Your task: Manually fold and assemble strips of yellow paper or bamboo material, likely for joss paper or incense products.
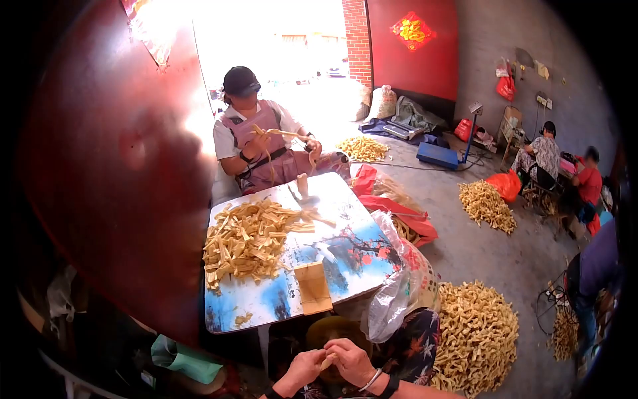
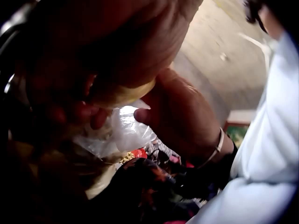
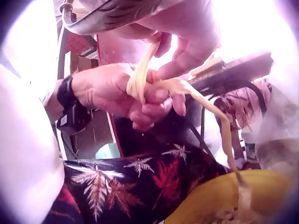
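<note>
My left hand [image 1: 306,368] and right hand [image 1: 352,362] meet, 2 sets of fingers pinching 1 pale yellow strip [image 3: 226,130]; its tail hangs below them over the yellow basin [image 3: 201,200]. Ahead of my knuckles, a gap leaves room before the near edge of the painted table [image 1: 266,302], where a wooden block [image 1: 314,287] stands. Forward-right, a plastic bag [image 1: 387,309] crowds that table's corner; farther right spreads a floor heap [image 1: 475,339].

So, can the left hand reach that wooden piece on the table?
Probably yes: the wooden piece looks close and nothing seems in the way, though the left hand holds a pale strip.
</note>
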Demonstrator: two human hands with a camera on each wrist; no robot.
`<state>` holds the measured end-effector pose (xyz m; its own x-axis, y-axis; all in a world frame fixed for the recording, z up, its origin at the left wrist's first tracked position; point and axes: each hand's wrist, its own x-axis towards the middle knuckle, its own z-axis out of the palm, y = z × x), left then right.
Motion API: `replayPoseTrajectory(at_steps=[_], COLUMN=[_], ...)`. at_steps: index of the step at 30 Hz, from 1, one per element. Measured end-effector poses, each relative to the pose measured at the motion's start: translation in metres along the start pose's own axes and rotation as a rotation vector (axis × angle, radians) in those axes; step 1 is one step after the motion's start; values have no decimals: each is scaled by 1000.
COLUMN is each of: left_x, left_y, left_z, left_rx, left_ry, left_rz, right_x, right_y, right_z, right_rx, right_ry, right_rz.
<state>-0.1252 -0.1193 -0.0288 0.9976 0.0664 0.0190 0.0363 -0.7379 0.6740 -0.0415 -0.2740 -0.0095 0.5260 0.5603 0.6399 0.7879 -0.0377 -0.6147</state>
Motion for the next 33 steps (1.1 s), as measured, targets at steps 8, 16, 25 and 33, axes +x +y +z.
replayPoseTrajectory(at_steps=[8,16,25,33], left_x=[5,4,-4,-9], left_y=[47,30,28,48], left_z=[-13,1,0,-3], left_rx=[530,255,-39,-348], left_ry=[313,251,411,482], left_rz=[296,-72,-72,-84], right_x=[-32,-24,-28,-18], right_y=[32,25,26,30], right_z=[33,21,23,34], right_rx=[650,450,1332,879], right_ry=[-99,-298,-269,-171], right_rz=[1228,771,1239,1025])
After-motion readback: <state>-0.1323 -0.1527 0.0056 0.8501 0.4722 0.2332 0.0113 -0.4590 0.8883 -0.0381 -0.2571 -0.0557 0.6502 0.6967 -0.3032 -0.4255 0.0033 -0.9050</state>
